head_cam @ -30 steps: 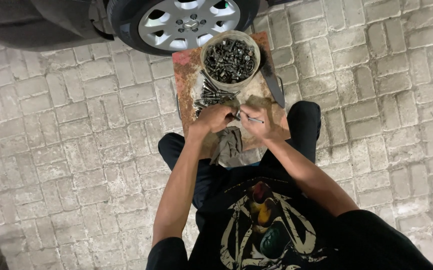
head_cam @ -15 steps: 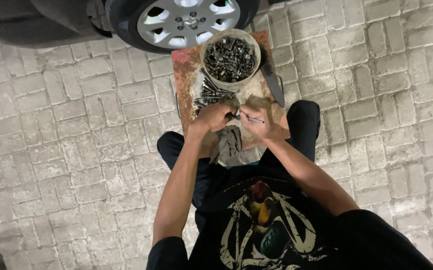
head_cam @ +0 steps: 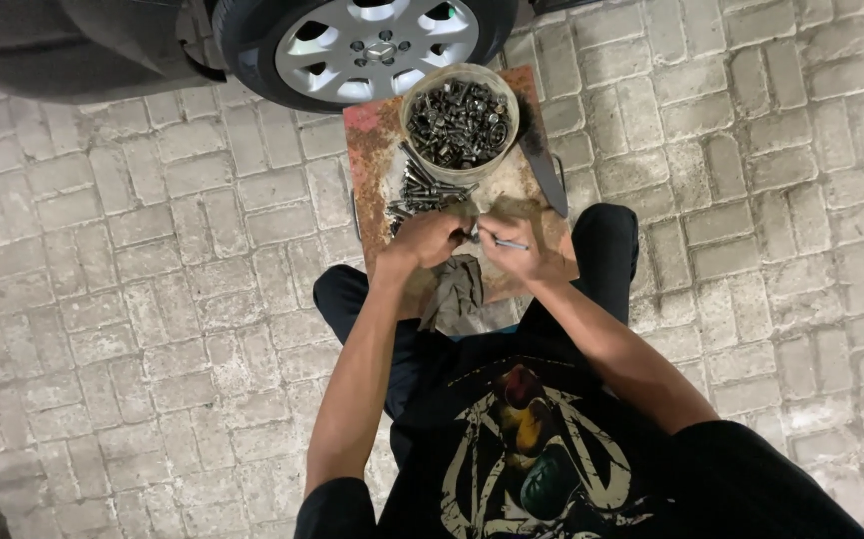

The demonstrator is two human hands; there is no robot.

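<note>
I sit on the paving with a rusty metal board in front of my knees. My left hand is closed around a small dark metal part, possibly a bolt, which is mostly hidden in the fist. My right hand grips a thin metal tool whose tip points left at that part. The two hands nearly touch above a grey rag. A loose pile of bolts lies on the board just beyond my left hand.
A round plastic tub full of bolts and nuts stands at the board's far end. A dark flat tool lies along the board's right edge. A car wheel with a silver rim is right behind. Brick paving surrounds everything.
Both hands stay together over the rag with only small shifts. The tub, the bolts and the board have not moved.
</note>
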